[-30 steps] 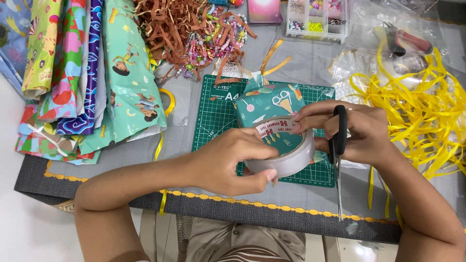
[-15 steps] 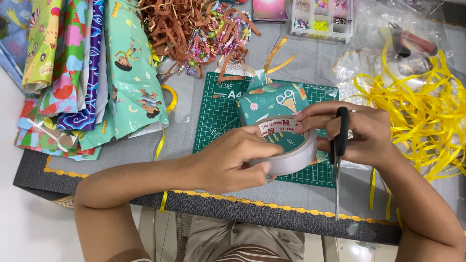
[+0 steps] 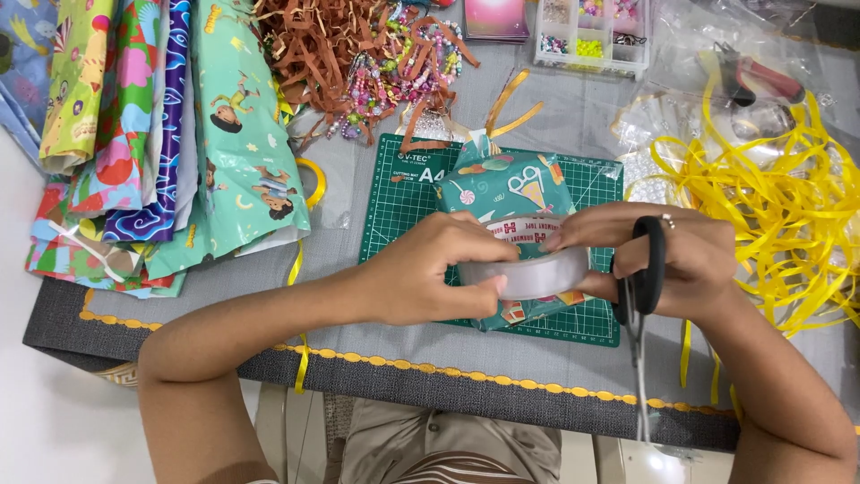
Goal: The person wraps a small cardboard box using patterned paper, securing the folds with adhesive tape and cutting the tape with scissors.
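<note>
View from above a grey-clothed table [image 3: 358, 269]. The left hand [image 3: 430, 273] curls its fingers around a broad roll of clear adhesive tape [image 3: 533, 269], thumb pressed to the roll's near face. The right hand [image 3: 672, 260] grips the same roll from the opposite side while black-handled scissors [image 3: 640, 296] hang from its fingers, blades pointing toward the table's near edge. The roll sits directly over a teal gift-wrapped parcel with a sweets pattern [image 3: 511, 184], which lies on a green gridded cutting mat [image 3: 403, 193]. Folded sheets of patterned wrapping paper [image 3: 161, 134] lie at left; a tangle of yellow ribbon [image 3: 779, 215] at right; brown paper shreds [image 3: 331, 45] beyond the mat.
</note>
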